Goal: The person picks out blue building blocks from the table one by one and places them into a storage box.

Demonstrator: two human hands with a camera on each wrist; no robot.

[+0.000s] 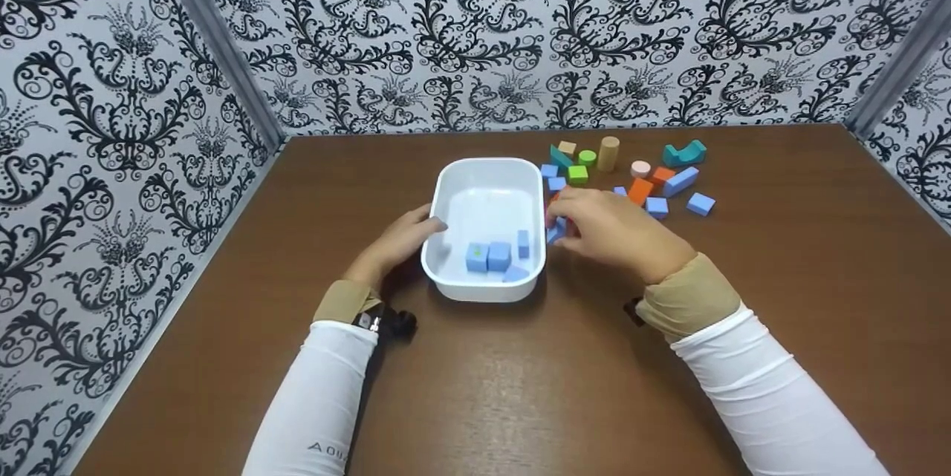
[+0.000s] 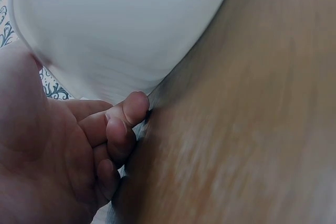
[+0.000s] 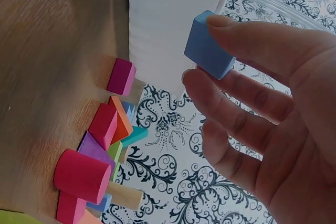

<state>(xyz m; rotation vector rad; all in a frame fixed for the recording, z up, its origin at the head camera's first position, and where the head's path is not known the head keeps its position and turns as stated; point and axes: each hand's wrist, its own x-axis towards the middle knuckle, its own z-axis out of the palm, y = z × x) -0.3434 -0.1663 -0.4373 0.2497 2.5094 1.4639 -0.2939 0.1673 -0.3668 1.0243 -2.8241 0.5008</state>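
A white plastic tub [image 1: 483,290] stands on the table with several blue blocks [image 1: 498,256] inside, toward its near end. My left hand [image 1: 397,242] grips the tub's left side, its thumb over the rim. In the left wrist view, the fingers [image 2: 121,139] bend along the tub's outer wall, close to the tabletop. Beside the tub's right wall, my right hand [image 1: 605,227] pinches a blue block [image 3: 209,44] between thumb and fingers. The right wrist view shows that block raised above the table, near the tub's rim.
Behind and right of my right hand lie loose blocks: a tan cylinder [image 1: 608,154], a teal curved block [image 1: 684,154], an orange block [image 1: 640,191] and several blue ones. In the right wrist view, a red cylinder [image 3: 81,174] and a magenta block [image 3: 121,77] show. A patterned wall [image 1: 475,38] borders the table's back.
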